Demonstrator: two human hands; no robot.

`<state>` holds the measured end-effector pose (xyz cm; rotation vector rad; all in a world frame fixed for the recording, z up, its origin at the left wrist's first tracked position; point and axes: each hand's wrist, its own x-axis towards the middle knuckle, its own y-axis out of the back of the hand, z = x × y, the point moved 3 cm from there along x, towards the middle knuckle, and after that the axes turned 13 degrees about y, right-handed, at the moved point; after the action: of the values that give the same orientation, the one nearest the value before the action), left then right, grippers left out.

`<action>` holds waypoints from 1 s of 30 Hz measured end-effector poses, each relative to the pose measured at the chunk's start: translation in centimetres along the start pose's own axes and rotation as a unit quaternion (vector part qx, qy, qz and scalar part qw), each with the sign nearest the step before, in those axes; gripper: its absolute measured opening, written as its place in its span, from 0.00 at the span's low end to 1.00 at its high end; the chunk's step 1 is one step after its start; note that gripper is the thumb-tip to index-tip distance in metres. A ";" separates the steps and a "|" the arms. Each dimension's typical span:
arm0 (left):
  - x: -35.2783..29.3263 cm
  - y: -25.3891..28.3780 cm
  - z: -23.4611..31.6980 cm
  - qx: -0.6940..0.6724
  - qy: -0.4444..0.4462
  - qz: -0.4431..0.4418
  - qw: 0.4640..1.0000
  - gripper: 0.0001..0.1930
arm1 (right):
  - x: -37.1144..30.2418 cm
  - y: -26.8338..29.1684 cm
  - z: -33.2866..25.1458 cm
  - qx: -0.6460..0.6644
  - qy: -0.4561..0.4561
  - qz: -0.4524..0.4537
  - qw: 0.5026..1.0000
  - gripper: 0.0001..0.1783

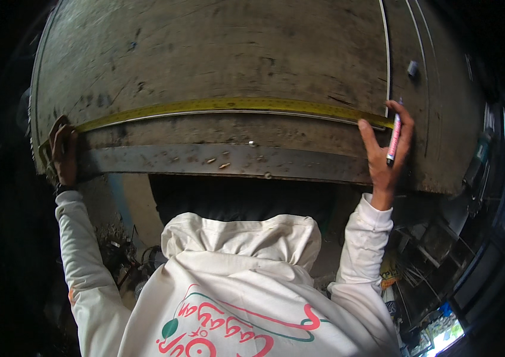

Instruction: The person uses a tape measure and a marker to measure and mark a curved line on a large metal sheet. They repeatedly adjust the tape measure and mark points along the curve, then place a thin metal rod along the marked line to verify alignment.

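A yellow measuring tape [234, 104] stretches nearly straight across the worn tabletop, just beyond a thin pale rod [222, 112] that runs alongside it. At the table's left end, my left hand [63, 152] is closed over the tape; what lies beneath the palm is hidden. My right hand [386, 149] holds a white-and-pink marker [394, 140], its black end toward me, between the fingers. The right thumb and fingertips are at the tape's right end, next to the rod's end. A second pale rod [387, 53] leads away from there toward the far side.
A grey metal strip [163, 159] lines the table's near edge, with small bits on it. A small white piece [251, 143] lies just beyond the strip. A small pale cylinder [412, 68] rests at the right. Cluttered tools and bars [431, 250] fill the lower right, beside the table.
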<state>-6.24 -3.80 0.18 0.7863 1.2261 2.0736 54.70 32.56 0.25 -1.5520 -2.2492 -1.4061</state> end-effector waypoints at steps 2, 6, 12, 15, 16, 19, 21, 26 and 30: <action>0.0 -0.1 0.1 -0.015 -0.007 0.006 1.000 0.12 | 0.0 0.3 0.1 -0.033 -0.001 -0.017 0.999 0.36; 0.0 -0.2 1.1 -0.030 0.011 -0.003 0.999 0.11 | 0.8 0.7 -0.8 -0.085 0.006 -0.065 0.994 0.38; -0.3 -0.8 0.0 -0.052 0.017 0.007 0.998 0.10 | 2.5 -0.5 -2.2 -0.095 0.049 -0.123 0.987 0.39; -0.3 -0.9 0.3 -0.055 0.025 0.006 0.998 0.11 | 3.5 -1.8 -3.3 -0.070 0.073 -0.149 0.984 0.40; -0.2 -1.2 0.1 -0.070 0.027 -0.004 0.997 0.11 | 3.8 -2.1 -3.5 -0.080 0.082 -0.159 0.981 0.40; -0.3 -1.1 0.4 -0.070 0.042 -0.010 0.997 0.12 | 4.8 -3.3 -4.3 -0.087 0.109 -0.184 0.973 0.40; -0.7 -1.5 0.1 -0.069 0.052 0.000 0.996 0.12 | 5.2 -4.1 -4.9 -0.084 0.125 -0.196 0.969 0.40; -0.5 -1.6 0.2 -0.074 0.037 0.011 0.997 0.11 | 6.0 -6.6 -6.4 -0.063 0.169 -0.219 0.959 0.38; -0.5 -1.9 -0.5 -0.068 0.067 -0.012 0.995 0.12 | 5.8 -8.8 -8.0 -0.063 0.198 -0.217 0.954 0.38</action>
<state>-5.92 -3.71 -1.79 0.5760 1.1443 2.1930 41.81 30.38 2.33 -0.7155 -2.3555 -1.7998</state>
